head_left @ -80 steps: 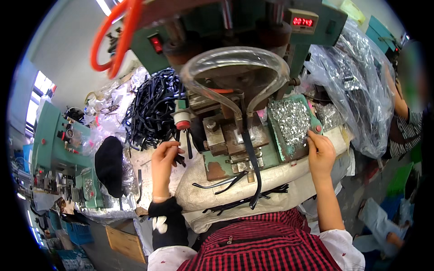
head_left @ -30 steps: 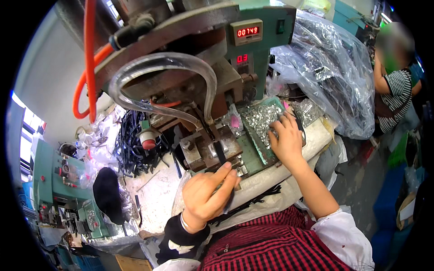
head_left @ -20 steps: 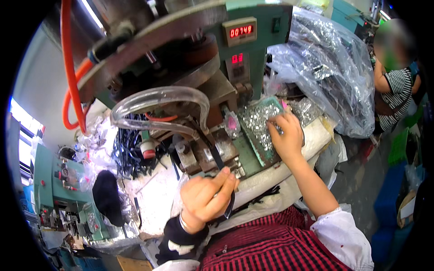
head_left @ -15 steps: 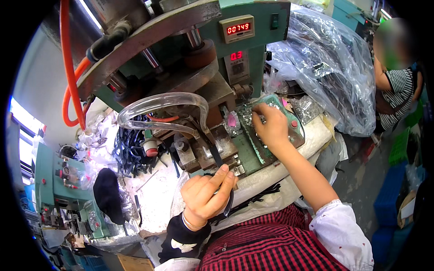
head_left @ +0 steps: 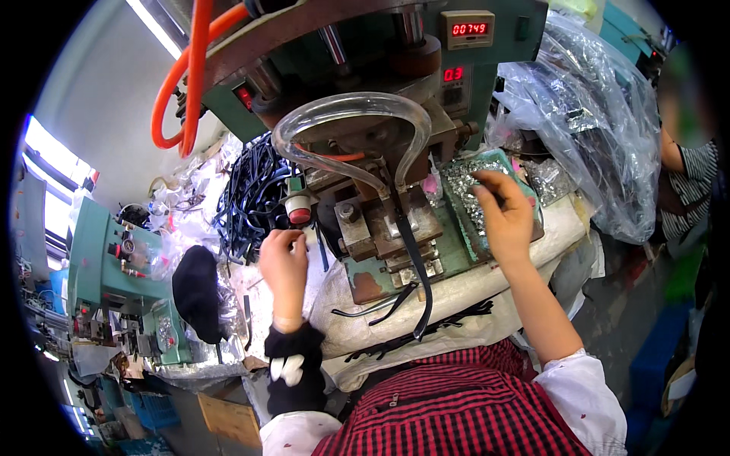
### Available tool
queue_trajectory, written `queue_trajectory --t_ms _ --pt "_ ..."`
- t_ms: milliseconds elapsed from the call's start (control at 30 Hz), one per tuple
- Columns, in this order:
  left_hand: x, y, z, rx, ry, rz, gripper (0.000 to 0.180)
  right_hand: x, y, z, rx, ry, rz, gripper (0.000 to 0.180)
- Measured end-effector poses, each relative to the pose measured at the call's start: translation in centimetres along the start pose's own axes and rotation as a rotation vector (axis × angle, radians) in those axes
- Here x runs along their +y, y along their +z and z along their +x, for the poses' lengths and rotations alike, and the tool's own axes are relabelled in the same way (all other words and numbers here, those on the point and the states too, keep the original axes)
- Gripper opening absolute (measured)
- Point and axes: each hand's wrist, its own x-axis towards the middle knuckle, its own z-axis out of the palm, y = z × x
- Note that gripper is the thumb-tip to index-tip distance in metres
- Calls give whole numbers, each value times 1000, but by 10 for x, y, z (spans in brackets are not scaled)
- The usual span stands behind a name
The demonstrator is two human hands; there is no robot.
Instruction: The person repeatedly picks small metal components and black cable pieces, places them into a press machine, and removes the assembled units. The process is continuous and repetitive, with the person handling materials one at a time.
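Observation:
A black eyeglass temple sticks out toward me from the metal fixture of the press, its curved end hanging over the cloth-covered edge. My left hand has no contact with it; blurred and half curled, it is beside the red button, close to a heap of black temples. What its fingers hold, if anything, does not show. Above a green tray of small silver metal pieces is my right hand, thumb and forefinger bent with a gap between them.
A clear looped tube arches over the fixture. More black temples lie along the front cloth. Large plastic bags stand at the right, where another person sits. A second green machine is at the left.
My left hand has left the eyeglass temple at the fixture and moved left toward the black heap. My right hand stays over the metal pieces. The whole view has shifted.

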Motion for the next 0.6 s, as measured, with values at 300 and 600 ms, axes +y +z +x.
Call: queue_trajectory --t_ms 300,600 --pt "-69 40 -32 -291 -68 163 10 34 -61 -35 144 65 -143 11" --pt "-13 -11 -40 -64 -313 -863 24 -49 36 -11 -170 -278 -99 24"
